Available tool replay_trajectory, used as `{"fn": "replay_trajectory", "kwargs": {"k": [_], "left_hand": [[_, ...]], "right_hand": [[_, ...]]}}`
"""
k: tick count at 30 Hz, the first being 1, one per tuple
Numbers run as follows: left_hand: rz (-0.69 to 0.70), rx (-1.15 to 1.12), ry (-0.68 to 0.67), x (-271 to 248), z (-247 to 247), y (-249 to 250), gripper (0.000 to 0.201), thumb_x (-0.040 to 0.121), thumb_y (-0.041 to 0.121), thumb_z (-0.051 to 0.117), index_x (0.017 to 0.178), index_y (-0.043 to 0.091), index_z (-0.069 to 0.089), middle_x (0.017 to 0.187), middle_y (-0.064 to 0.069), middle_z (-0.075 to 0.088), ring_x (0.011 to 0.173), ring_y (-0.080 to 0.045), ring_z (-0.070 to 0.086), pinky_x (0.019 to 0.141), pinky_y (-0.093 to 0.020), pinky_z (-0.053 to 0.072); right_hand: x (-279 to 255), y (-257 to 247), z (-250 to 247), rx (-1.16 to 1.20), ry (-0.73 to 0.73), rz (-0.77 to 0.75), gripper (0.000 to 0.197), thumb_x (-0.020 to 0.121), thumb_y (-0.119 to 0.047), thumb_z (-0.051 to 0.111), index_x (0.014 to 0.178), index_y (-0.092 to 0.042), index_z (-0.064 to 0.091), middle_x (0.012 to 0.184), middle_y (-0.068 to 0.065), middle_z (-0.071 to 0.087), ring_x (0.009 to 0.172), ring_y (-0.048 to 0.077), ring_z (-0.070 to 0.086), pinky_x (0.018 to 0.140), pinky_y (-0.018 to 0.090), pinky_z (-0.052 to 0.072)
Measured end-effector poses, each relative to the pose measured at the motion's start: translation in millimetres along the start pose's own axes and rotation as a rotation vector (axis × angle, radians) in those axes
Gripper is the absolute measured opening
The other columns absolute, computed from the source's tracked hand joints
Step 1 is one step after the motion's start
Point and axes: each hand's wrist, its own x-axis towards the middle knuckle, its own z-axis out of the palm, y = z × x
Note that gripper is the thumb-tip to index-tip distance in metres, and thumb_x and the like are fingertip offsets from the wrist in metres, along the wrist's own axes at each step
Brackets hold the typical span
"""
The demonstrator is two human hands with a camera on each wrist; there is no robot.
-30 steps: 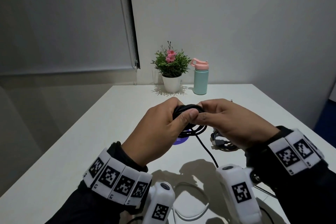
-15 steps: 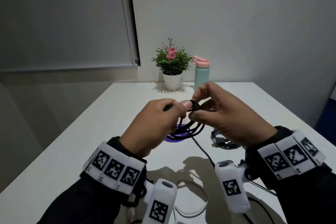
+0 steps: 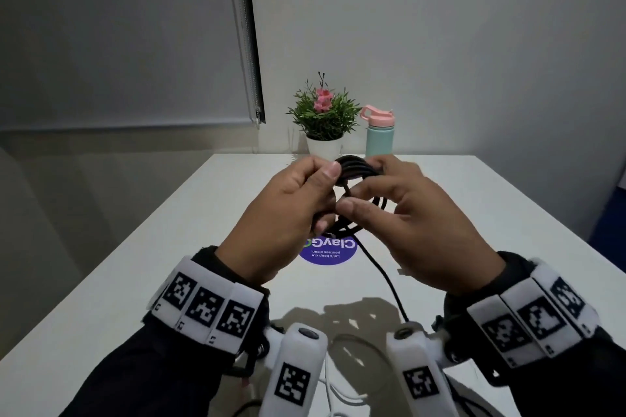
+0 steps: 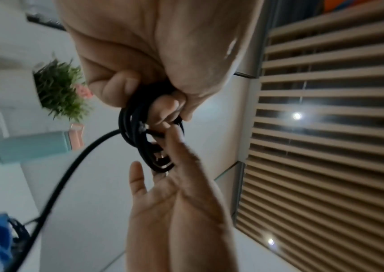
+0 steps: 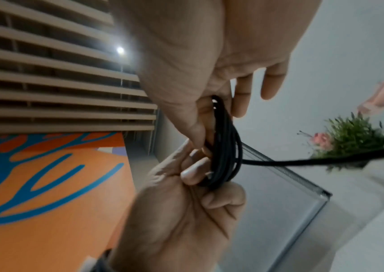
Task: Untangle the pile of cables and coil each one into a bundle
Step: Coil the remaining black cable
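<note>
A black cable coil (image 3: 355, 168) of several loops hangs in the air over the white table (image 3: 203, 247). My left hand (image 3: 294, 206) grips its left side, fingers curled round the loops (image 4: 135, 136). My right hand (image 3: 416, 223) pinches the right side between thumb and forefinger, its other fingers (image 5: 272, 82) spread loose. The coil (image 5: 226, 147) stands upright between both hands. Its loose tail (image 3: 386, 278) drops to the table and runs toward me. A white cable (image 3: 333, 393) lies at the near edge, partly hidden by the wrist cameras.
A purple round sticker (image 3: 328, 252) lies on the table under the hands. A potted plant (image 3: 323, 118) and a mint bottle with a pink lid (image 3: 379, 134) stand at the far edge. A dark cable clump (image 4: 17, 228) shows beside the sticker.
Both hands have lifted the coil higher. The right hand's fingers, raised half a second ago, now rest back on the loops. The small cable clump at the right is now hidden behind the right hand.
</note>
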Motion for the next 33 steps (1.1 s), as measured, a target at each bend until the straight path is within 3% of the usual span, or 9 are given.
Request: {"fn": "replay_trajectory", "kwargs": {"k": [3, 6, 12, 15, 18, 20, 22, 26, 33], "left_hand": [[0.089, 0.262, 0.063, 1.7, -7.0, -4.5, 0.021, 0.106, 0.027, 0.048, 0.09, 0.021, 0.06, 0.056, 0.012, 0.046, 0.05, -0.008, 0.04, 0.053, -0.023, 0.036], [0.135, 0.509, 0.084, 2.3, -12.1, -10.5, 0.018, 0.105, 0.03, 0.05, 0.089, 0.032, 0.058, 0.061, 0.021, 0.055, 0.056, -0.002, 0.048, 0.057, -0.023, 0.036], [0.254, 0.825, 0.175, 1.1, -13.5, -11.5, 0.019, 0.103, 0.042, 0.047, 0.098, 0.025, 0.057, 0.077, 0.014, 0.063, 0.071, -0.006, 0.057, 0.061, -0.026, 0.045], [0.249, 0.924, 0.266, 3.6, -24.0, -11.7, 0.018, 0.104, 0.041, 0.046, 0.097, 0.026, 0.052, 0.076, 0.013, 0.059, 0.074, -0.022, 0.057, 0.063, -0.037, 0.04], [0.208, 0.889, 0.364, 7.4, -34.7, -14.9, 0.018, 0.104, 0.039, 0.046, 0.099, 0.023, 0.053, 0.074, 0.014, 0.057, 0.072, -0.02, 0.053, 0.059, -0.031, 0.028], [0.178, 0.882, 0.395, 9.7, -38.4, -18.4, 0.024, 0.103, 0.04, 0.045, 0.1, 0.018, 0.056, 0.072, 0.009, 0.059, 0.069, -0.019, 0.053, 0.056, -0.029, 0.029], [0.145, 0.884, 0.406, 10.5, -42.1, -21.0, 0.024, 0.104, 0.039, 0.046, 0.096, 0.018, 0.054, 0.069, 0.009, 0.056, 0.067, -0.01, 0.051, 0.054, -0.02, 0.033], [0.086, 0.888, 0.445, 12.4, -50.1, -24.6, 0.025, 0.104, 0.039, 0.044, 0.095, 0.017, 0.054, 0.075, 0.005, 0.06, 0.073, -0.02, 0.054, 0.061, -0.03, 0.039], [-0.058, 0.938, 0.497, 12.8, -60.9, -26.9, 0.027, 0.104, 0.038, 0.044, 0.098, 0.014, 0.055, 0.077, -0.001, 0.058, 0.078, -0.03, 0.052, 0.062, -0.037, 0.031]], "right_hand": [[0.5, -3.2, 6.3, 0.237, -0.026, 0.136, 0.02, 0.092, -0.024, 0.061, 0.074, -0.018, 0.07, 0.11, -0.009, 0.056, 0.117, 0.019, 0.049, 0.104, 0.043, 0.039], [-0.2, -0.4, 5.9, -0.068, -0.046, 0.163, 0.02, 0.092, -0.035, 0.057, 0.078, -0.026, 0.068, 0.116, -0.014, 0.051, 0.117, 0.013, 0.041, 0.095, 0.032, 0.038], [1.1, 1.3, 0.8, 0.089, -0.036, 0.275, 0.036, 0.09, -0.03, 0.056, 0.071, 0.0, 0.051, 0.057, -0.002, 0.039, 0.045, 0.008, 0.033, 0.055, 0.027, 0.03], [-1.1, 1.9, -4.3, 0.138, -0.108, 0.257, 0.039, 0.09, -0.033, 0.059, 0.067, -0.004, 0.047, 0.051, -0.009, 0.034, 0.042, 0.007, 0.032, 0.051, 0.021, 0.03], [-2.6, -6.6, -5.3, 0.377, -0.079, 0.13, 0.033, 0.096, -0.033, 0.056, 0.073, -0.011, 0.063, 0.063, -0.011, 0.06, 0.054, -0.001, 0.056, 0.055, 0.009, 0.045], [-3.2, -5.4, -2.6, 0.638, -0.143, 0.15, 0.033, 0.098, -0.029, 0.052, 0.077, -0.005, 0.06, 0.061, 0.002, 0.058, 0.058, 0.018, 0.059, 0.067, 0.025, 0.056], [-3.7, -5.1, -3.1, 0.731, -0.21, 0.231, 0.031, 0.1, -0.025, 0.05, 0.08, -0.005, 0.06, 0.053, 0.003, 0.044, 0.04, 0.019, 0.04, 0.046, 0.03, 0.048], [-5.6, -3.8, -10.8, 0.618, -0.348, 0.229, 0.028, 0.1, -0.025, 0.051, 0.085, -0.007, 0.066, 0.061, 0.004, 0.05, 0.036, 0.01, 0.032, 0.038, 0.02, 0.036], [-6.2, 0.5, -37.1, 0.132, -0.176, 0.155, 0.044, 0.084, -0.062, 0.059, 0.079, -0.02, 0.069, 0.044, -0.007, 0.041, 0.04, 0.015, 0.033, 0.043, 0.023, 0.03]]}}
